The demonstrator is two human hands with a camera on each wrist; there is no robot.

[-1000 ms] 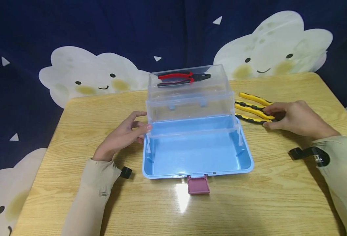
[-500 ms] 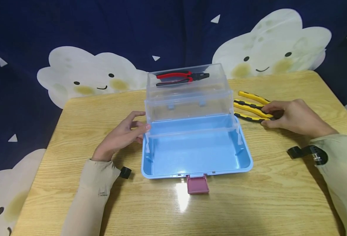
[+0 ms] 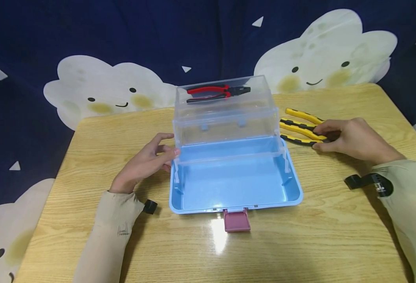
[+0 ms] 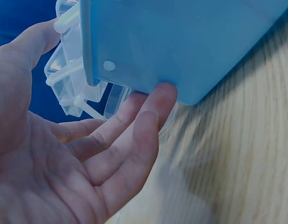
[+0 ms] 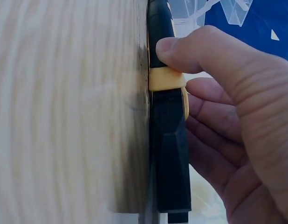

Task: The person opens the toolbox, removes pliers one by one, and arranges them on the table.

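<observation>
A blue toolbox (image 3: 234,184) stands unfolded on the table, its clear trays (image 3: 225,131) raised at the back. My left hand (image 3: 147,159) rests at its left side, thumb at the clear tray's edge. In the left wrist view, the relaxed fingers (image 4: 134,140) touch the blue wall near a corner. My right hand (image 3: 349,139) grips yellow-and-black pliers (image 3: 303,142) low over the table, right of the box. In the right wrist view, the thumb presses the handle of the pliers (image 5: 171,149), whose black head points toward the bottom. More yellow handles (image 3: 304,115) lie beside them.
Red-and-black pliers (image 3: 211,91) lie in the top clear tray. A mauve latch (image 3: 237,221) hangs from the box's front edge over the wooden table (image 3: 282,251). Behind the table hangs a dark blue cloth (image 3: 208,35) with cloud prints.
The head view shifts slightly. Both hands keep their places, the left at the toolbox and the right on the yellow-and-black pliers.
</observation>
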